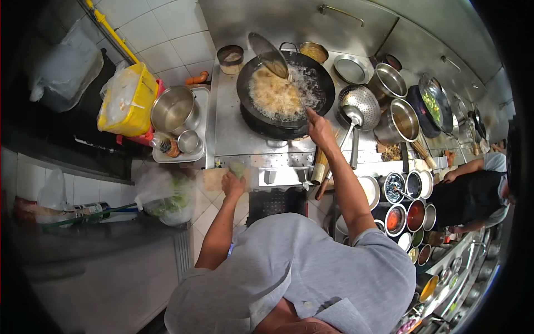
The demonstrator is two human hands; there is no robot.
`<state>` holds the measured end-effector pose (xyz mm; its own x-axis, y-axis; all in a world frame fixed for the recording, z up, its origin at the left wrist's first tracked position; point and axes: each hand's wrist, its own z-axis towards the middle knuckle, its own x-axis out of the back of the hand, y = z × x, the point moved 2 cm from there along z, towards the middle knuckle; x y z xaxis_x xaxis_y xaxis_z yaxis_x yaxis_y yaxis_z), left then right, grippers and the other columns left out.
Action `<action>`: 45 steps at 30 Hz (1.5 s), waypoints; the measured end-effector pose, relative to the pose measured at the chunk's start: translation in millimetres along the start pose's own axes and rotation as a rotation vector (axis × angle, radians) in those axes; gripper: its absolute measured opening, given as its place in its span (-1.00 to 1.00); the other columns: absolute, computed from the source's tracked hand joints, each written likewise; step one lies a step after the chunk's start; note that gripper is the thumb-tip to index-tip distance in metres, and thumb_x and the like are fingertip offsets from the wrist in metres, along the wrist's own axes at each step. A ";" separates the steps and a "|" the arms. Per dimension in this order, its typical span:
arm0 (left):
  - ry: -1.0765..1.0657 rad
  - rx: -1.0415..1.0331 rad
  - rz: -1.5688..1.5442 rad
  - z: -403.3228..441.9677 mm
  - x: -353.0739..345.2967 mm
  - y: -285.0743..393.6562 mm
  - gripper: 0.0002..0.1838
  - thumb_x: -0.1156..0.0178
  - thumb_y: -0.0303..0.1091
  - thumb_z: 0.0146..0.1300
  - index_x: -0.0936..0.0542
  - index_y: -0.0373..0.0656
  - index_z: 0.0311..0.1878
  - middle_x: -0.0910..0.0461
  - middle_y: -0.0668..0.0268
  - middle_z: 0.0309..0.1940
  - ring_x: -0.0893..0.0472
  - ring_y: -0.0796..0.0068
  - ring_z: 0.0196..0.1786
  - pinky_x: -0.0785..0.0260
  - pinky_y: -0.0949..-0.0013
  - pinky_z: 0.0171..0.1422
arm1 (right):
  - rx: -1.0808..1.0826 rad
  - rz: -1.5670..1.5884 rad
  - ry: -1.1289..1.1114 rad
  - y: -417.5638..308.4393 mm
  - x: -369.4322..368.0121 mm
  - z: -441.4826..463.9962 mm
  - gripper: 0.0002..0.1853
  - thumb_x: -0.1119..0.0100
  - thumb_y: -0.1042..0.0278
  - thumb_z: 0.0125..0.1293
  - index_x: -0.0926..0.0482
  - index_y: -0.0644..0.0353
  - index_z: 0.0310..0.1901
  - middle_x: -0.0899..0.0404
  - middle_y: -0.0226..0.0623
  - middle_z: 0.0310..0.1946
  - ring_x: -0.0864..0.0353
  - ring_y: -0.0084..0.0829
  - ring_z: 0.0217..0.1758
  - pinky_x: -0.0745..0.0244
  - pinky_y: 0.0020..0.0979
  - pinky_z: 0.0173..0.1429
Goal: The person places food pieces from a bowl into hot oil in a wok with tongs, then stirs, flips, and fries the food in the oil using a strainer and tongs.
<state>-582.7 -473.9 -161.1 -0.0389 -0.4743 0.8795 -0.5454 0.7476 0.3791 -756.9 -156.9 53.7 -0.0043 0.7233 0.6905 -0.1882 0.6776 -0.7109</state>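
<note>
A black wok (245, 108) full of bubbling oil sits on the steel stove, with a pale golden mass frying on its left side. My right hand (321, 131) is closed round the handle of a long-handled strainer. The round dark head of the strainer (268, 54) is tilted above the far part of the wok, and whether it is perforated is hard to make out. My left hand (232, 185) is closed on a folded greenish cloth (237, 168) near the stove's front edge, left of the wok.
A perforated ladle (359, 106) and steel pots (391, 80) stand right of the wok. Several sauce containers (396, 220) line the right side. Left are a yellow tub (130, 100) and steel pot (175, 108). Another person (470, 192) stands at far right.
</note>
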 end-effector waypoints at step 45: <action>-0.633 0.237 -1.286 34.4 59.4 236.9 -0.44 0.08 0.21 0.45 -0.51 -0.08 0.15 -0.65 0.24 -0.04 -0.68 0.26 -0.13 -0.56 0.04 -0.16 | -0.288 -0.026 0.022 9.0 61.2 -125.7 -0.54 0.00 0.45 0.32 -0.48 0.11 0.26 -0.61 0.24 -0.27 -0.63 0.18 -0.13 -0.51 0.02 -0.01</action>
<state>-743.0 -341.0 -28.9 0.2524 -0.9131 -0.3202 -0.6080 -0.4071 0.6816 -635.3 -89.8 72.8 0.0188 0.7059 0.7081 0.0990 0.7034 -0.7039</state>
